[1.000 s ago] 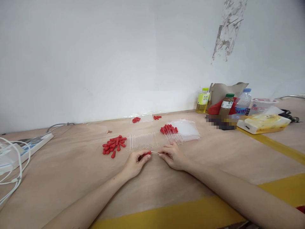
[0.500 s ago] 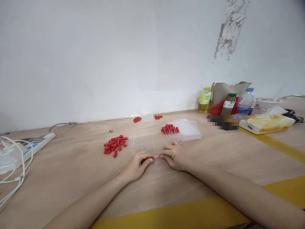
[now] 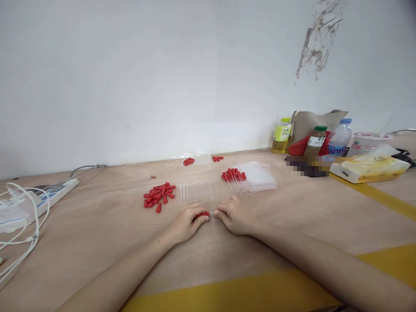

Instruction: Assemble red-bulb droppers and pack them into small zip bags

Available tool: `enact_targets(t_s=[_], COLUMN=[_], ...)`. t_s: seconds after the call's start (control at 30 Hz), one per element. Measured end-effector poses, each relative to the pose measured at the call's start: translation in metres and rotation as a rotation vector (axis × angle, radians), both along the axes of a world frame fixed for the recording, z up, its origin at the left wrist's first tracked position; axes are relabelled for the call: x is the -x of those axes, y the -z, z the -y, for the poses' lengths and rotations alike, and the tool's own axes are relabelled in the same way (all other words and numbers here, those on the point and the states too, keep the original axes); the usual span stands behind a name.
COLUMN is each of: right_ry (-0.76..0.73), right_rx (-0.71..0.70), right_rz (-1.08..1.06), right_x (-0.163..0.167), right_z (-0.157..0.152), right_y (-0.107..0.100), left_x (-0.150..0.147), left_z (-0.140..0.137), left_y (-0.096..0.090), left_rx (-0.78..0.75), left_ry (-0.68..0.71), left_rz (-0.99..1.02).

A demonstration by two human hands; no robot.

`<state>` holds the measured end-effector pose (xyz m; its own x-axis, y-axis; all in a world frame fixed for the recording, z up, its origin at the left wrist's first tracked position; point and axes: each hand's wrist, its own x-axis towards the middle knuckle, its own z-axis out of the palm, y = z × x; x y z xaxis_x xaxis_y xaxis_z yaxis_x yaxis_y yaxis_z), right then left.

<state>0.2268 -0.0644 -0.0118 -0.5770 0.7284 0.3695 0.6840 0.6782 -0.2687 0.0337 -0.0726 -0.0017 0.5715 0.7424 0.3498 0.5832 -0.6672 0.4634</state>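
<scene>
My left hand (image 3: 189,222) is closed on a red rubber dropper bulb (image 3: 203,214). A clear glass dropper tube (image 3: 211,213) runs from the bulb's mouth into my right hand (image 3: 234,215), whose thumb and fingers pinch it. Whether the tube sits inside the bulb is too small to tell. Beyond my left hand lies a pile of loose red bulbs (image 3: 158,195). Clear tubes (image 3: 196,192) lie in a row to the right of that pile. Past my right hand, several droppers with red bulbs fitted (image 3: 234,176) rest partly on clear plastic bags (image 3: 258,175).
By the wall, a clear bag (image 3: 201,159) lies near small groups of red bulbs (image 3: 189,161). A power strip (image 3: 58,197) with white cables (image 3: 35,225) is at left. Bottles (image 3: 314,143), a paper bag (image 3: 299,123) and a tissue pack (image 3: 368,169) stand at right.
My right hand has come slightly closer to my left, so less of the tube shows between them. The whole view has shifted slightly.
</scene>
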Motion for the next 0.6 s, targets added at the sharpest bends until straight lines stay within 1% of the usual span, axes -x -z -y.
enact_targets(t_s=[0.1, 0.13, 0.2, 0.27, 0.3, 0.37, 0.4, 0.43, 0.5, 0.6], right_ry=[-0.002, -0.002, 0.022, 0.110, 0.170, 0.296, 0.355, 0.405, 0.471, 0.508], right_rx=[-0.040, -0.047, -0.023, 0.076, 0.146, 0.275, 0.310, 0.321, 0.293, 0.225], right_rz=[0.029, 0.036, 0.041, -0.018, -0.071, -0.191, -0.236, -0.263, -0.276, -0.203], right_x=[0.001, 0.000, -0.003, -0.010, -0.014, -0.025, -0.029, -0.033, -0.038, -0.033], right_z=[0.006, 0.008, 0.009, 0.005, 0.001, -0.010, -0.016, -0.022, -0.032, -0.046], right_y=[-0.010, -0.013, -0.016, -0.017, -0.017, -0.016, -0.016, -0.016, -0.017, -0.020], left_x=[0.006, 0.009, 0.012, 0.014, 0.014, 0.014, 0.013, 0.012, 0.010, 0.009], left_z=[-0.006, -0.007, -0.008, -0.008, -0.008, -0.008, -0.008, -0.008, -0.008, -0.008], left_y=[-0.002, -0.002, 0.001, 0.006, 0.008, 0.010, 0.010, 0.010, 0.008, 0.007], left_rx=[-0.035, -0.050, -0.079, -0.076, -0.056, -0.008, 0.003, 0.002, -0.019, -0.033], left_ry=[0.020, 0.003, -0.073, -0.157, -0.176, -0.157, -0.137, -0.120, -0.105, -0.099], left_rz=[0.010, 0.029, 0.079, 0.114, 0.107, 0.058, 0.033, 0.013, 0.002, -0.007])
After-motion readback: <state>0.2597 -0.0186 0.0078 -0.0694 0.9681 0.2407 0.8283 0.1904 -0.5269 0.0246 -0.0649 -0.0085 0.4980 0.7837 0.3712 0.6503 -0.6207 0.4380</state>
